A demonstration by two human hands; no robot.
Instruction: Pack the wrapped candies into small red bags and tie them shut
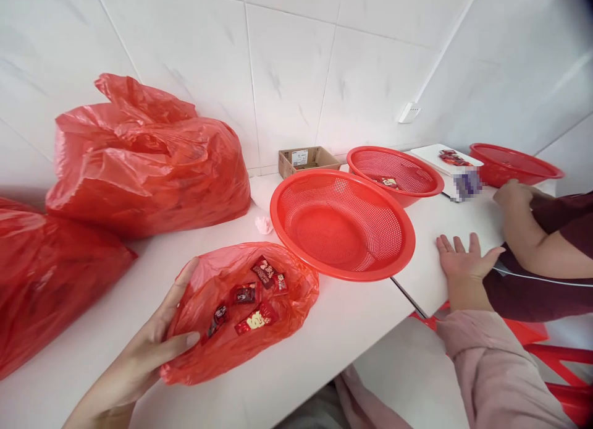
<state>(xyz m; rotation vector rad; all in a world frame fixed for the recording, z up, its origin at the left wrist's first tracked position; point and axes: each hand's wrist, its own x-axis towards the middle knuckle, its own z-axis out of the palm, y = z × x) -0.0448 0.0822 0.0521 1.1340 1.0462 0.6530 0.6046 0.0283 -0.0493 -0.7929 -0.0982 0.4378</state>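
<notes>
My left hand (155, 345) grips the rim of a small red plastic bag (241, 311) lying open on the white table (324, 348). Several red wrapped sweets (252, 296) lie inside the bag. My right hand (466, 259) rests flat on the table, fingers spread, holding nothing. It lies just right of a large empty red mesh basket (343, 222).
Two big full red plastic bags (143, 157) (46, 274) stand at the left. A second red basket (393, 172) with a few sweets, a small cardboard box (306, 160) and a third red basket (514, 163) sit behind. Another person's arm (532, 231) rests at the right.
</notes>
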